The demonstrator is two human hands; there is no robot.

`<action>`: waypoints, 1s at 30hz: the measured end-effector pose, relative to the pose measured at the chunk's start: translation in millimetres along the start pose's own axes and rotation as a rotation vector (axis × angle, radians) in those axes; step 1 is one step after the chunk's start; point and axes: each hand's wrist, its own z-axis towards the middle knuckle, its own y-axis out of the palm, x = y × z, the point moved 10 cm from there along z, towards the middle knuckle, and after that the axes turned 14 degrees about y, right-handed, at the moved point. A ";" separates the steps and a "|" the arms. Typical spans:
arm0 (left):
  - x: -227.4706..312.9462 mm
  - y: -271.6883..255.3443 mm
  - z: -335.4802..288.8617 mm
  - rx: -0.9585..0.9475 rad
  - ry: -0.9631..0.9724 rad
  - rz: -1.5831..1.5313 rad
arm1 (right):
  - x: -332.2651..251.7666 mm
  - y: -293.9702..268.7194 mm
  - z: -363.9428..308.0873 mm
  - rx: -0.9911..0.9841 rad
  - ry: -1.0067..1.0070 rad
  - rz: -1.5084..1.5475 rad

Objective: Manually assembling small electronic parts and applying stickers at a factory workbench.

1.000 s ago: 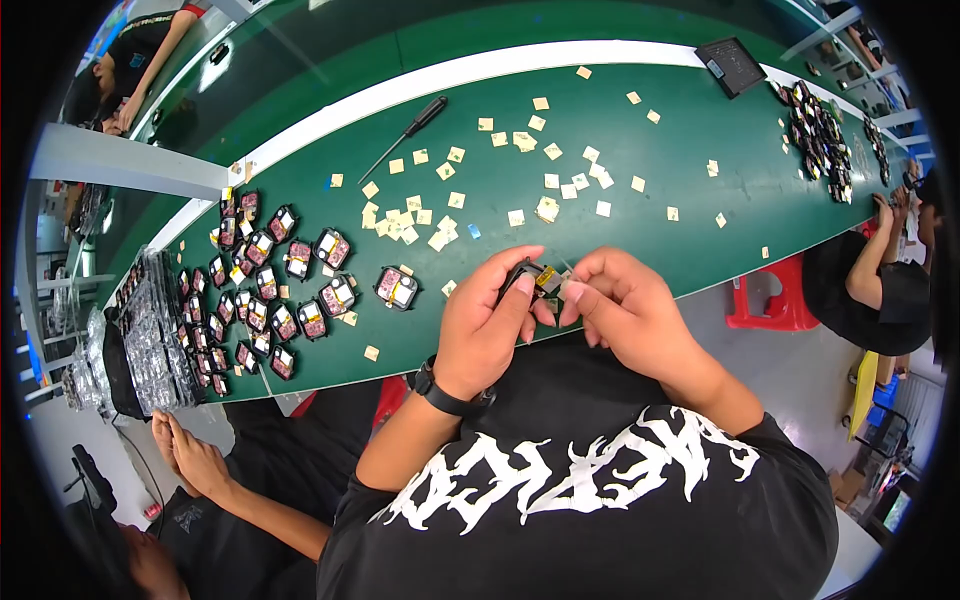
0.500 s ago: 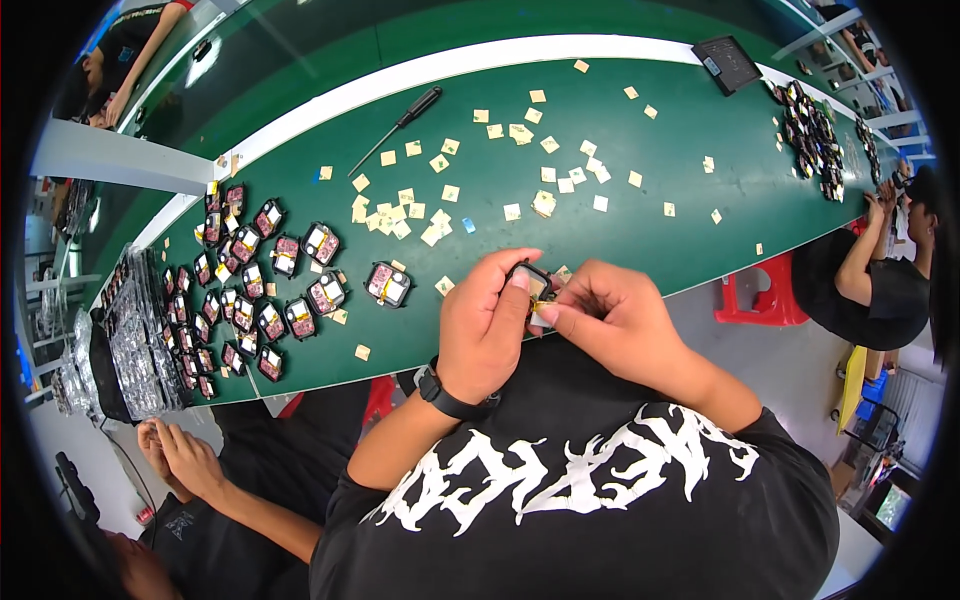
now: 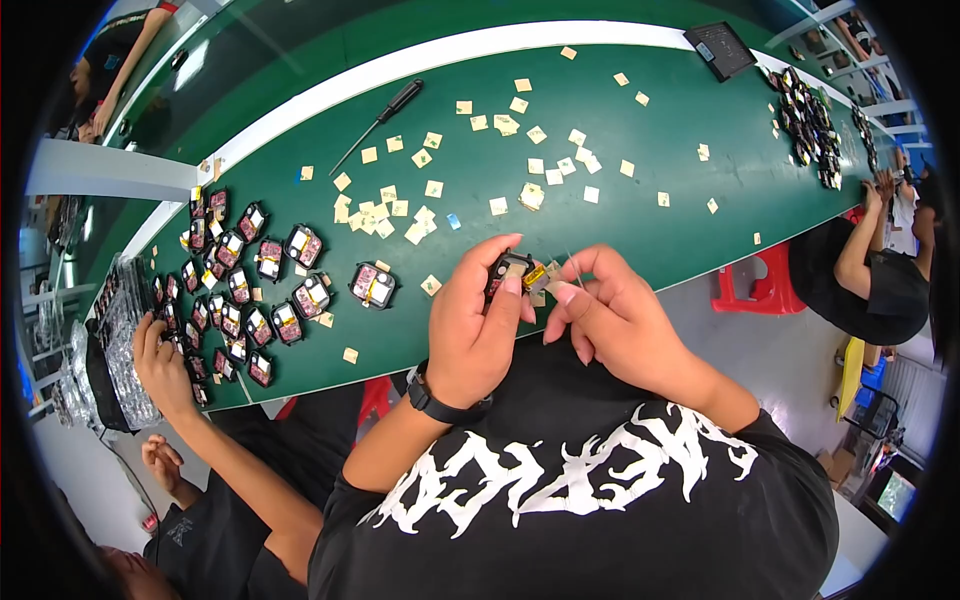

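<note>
My left hand (image 3: 478, 325) is closed around a small black device housing (image 3: 512, 268) with a circuit board inside. A small silver part with yellow tape (image 3: 538, 278) sticks out of the housing's right side, between my two hands. My right hand (image 3: 615, 315) is pinched just right of it, with a thin pale edge showing at the fingertips. What exactly the fingers grip is too small to make out. Pale square stickers (image 3: 532, 195) lie scattered on the green table (image 3: 640, 230) beyond my hands. A similar open housing (image 3: 373, 285) rests on the table left of my left hand.
Many open black housings (image 3: 285, 322) are grouped at the left, beside clear plastic trays (image 3: 125, 345). A co-worker's hand (image 3: 160, 365) reaches among them. A screwdriver (image 3: 380, 125) lies far left of centre. A black tray (image 3: 722, 52) and more devices (image 3: 808, 130) are at the far right.
The silver, yellow-taped part now shows tilted out from the housing. My right hand has moved slightly right, away from the housing. A co-worker's hand has reached onto the left devices.
</note>
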 end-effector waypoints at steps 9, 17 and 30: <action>2.0 1.4 0.5 0.017 0.082 -0.014 | -8.1 -0.5 0.7 0.044 -0.050 -0.084; 1.9 1.0 -2.0 0.012 0.109 0.007 | 2.1 -0.2 5.3 0.036 0.049 0.077; 2.1 1.7 0.5 -0.046 0.078 0.015 | 2.3 0.9 10.4 0.037 0.089 0.124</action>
